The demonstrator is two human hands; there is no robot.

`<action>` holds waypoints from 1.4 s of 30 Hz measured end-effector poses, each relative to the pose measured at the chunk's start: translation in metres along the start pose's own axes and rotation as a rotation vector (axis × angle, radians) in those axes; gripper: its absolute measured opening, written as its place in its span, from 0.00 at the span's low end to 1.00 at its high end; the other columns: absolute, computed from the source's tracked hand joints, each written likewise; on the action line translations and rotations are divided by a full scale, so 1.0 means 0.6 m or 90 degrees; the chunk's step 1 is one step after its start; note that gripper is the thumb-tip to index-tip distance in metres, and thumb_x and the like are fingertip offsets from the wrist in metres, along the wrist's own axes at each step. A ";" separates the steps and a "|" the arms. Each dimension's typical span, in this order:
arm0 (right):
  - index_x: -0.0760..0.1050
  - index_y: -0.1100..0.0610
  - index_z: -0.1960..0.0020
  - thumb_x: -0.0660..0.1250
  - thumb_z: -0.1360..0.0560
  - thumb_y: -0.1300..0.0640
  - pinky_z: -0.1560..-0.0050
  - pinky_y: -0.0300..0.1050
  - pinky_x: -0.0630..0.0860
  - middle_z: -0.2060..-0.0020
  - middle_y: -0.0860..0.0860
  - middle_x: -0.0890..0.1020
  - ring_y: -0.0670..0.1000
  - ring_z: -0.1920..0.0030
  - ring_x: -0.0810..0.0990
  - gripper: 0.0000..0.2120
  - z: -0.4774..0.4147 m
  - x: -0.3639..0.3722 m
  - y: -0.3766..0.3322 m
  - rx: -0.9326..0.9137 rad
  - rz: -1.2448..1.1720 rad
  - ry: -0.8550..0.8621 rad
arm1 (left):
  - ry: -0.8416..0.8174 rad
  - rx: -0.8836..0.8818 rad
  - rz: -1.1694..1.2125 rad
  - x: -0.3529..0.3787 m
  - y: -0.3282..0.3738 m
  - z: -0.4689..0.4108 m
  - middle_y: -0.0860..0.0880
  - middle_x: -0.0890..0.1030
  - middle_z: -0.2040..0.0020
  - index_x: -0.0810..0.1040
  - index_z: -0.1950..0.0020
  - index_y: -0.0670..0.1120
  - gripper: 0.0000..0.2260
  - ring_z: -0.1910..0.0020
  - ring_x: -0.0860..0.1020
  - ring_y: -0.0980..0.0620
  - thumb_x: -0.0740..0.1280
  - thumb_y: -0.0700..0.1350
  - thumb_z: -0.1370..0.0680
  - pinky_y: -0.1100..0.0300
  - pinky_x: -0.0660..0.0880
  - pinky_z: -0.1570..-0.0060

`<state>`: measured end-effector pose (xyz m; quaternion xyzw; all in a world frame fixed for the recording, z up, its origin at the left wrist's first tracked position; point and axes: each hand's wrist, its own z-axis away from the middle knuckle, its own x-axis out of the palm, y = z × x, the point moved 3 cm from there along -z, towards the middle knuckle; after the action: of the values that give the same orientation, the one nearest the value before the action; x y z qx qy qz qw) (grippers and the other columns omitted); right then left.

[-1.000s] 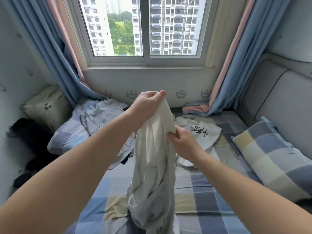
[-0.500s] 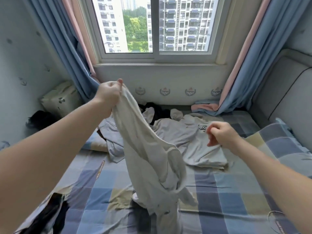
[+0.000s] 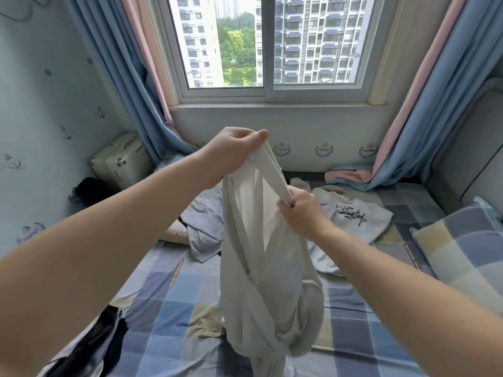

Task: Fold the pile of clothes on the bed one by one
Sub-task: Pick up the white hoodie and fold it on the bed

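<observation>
Hanging from the left hand (image 3: 234, 151) and the right hand (image 3: 302, 213) over the middle of the bed (image 3: 168, 303), the off-white garment (image 3: 261, 254) drooped in loose, twisted folds. Its lowest part reached down to the checked sheet at the bottom edge of the view. The left hand was the higher of the two, with fingers and thumb curled tight round the top edge of the cloth. The right hand was lower and to the right, its fingers closed in a pinch on the same band of edge, so a short strip of fabric ran taut between them. The rest of the garment fell between the two forearms.

At the near left corner of the bed lay a dark garment (image 3: 92, 346), partly cut off by the frame. Beyond the held cloth, to the left, a pale blue-grey garment (image 3: 204, 227) lay rumpled on the sheet. To the right a white top (image 3: 351, 216) with black script lettering lay flat, partly hidden by the right hand. A checked pillow (image 3: 462, 257) sat at the right side against a grey padded headboard (image 3: 468, 164). In the far left corner stood a cream box-like thing (image 3: 122, 159), with something black (image 3: 87, 186) just in front of it. At the far end, blue and pink curtains (image 3: 122, 77) hung at both sides of a window (image 3: 266, 42) that showed tower blocks and trees.
</observation>
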<state>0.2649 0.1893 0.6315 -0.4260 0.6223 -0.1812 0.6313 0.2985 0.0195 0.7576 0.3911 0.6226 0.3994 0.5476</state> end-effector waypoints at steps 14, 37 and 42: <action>0.80 0.63 0.50 0.72 0.28 0.49 0.58 0.48 0.67 0.62 0.55 0.77 0.52 0.60 0.73 0.17 -0.038 -0.073 -0.017 0.042 -0.280 -0.116 | -0.120 -0.117 -0.406 -0.043 -0.120 -0.002 0.55 0.69 0.36 0.66 0.25 0.54 0.35 0.38 0.73 0.53 0.79 0.49 0.28 0.62 0.72 0.45; 0.73 0.55 0.61 0.70 0.29 0.58 0.62 0.46 0.68 0.66 0.50 0.76 0.50 0.64 0.72 0.06 -0.008 -0.117 0.139 0.093 -0.023 -0.235 | 0.181 0.013 0.167 -0.006 -0.062 -0.075 0.43 0.72 0.58 0.77 0.56 0.46 0.12 0.58 0.70 0.46 0.66 0.55 0.25 0.49 0.68 0.56; 0.73 0.56 0.60 0.63 0.17 0.55 0.67 0.46 0.61 0.67 0.51 0.69 0.51 0.66 0.65 0.14 -0.003 -0.173 0.065 0.035 -0.188 -0.158 | 0.122 -0.151 -0.003 0.016 -0.121 -0.077 0.42 0.76 0.53 0.78 0.54 0.46 0.08 0.55 0.74 0.46 0.64 0.47 0.18 0.54 0.70 0.55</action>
<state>0.2350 0.2896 0.6675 -0.5144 0.4651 -0.2345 0.6813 0.2480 -0.0019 0.6905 0.2822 0.6213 0.5046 0.5290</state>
